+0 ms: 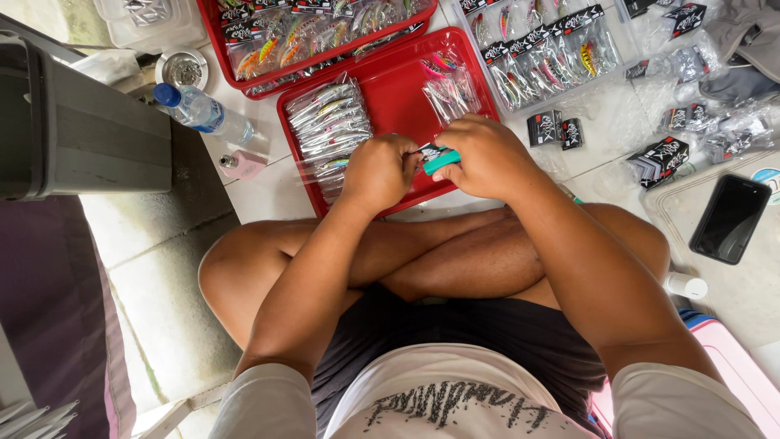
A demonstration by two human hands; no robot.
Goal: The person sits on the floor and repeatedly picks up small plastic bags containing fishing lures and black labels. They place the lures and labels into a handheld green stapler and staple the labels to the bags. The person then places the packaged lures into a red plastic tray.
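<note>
Head view: both hands, left and right, pinch a teal stapler, seemingly, lying crosswise between them above the red tray.

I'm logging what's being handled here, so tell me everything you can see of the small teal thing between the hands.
The teal tool is a small, bright blue-green piece that looks like plastic, mostly hidden, with one short blocky end showing. It lies roughly level, tilted slightly up to the right. The right hand wraps over it and the left hand pinches a small black-and-white card that touches its upper edge. It is held above the near edge of the red tray, over the crossed legs. What kind of tool it is cannot be told.
</note>
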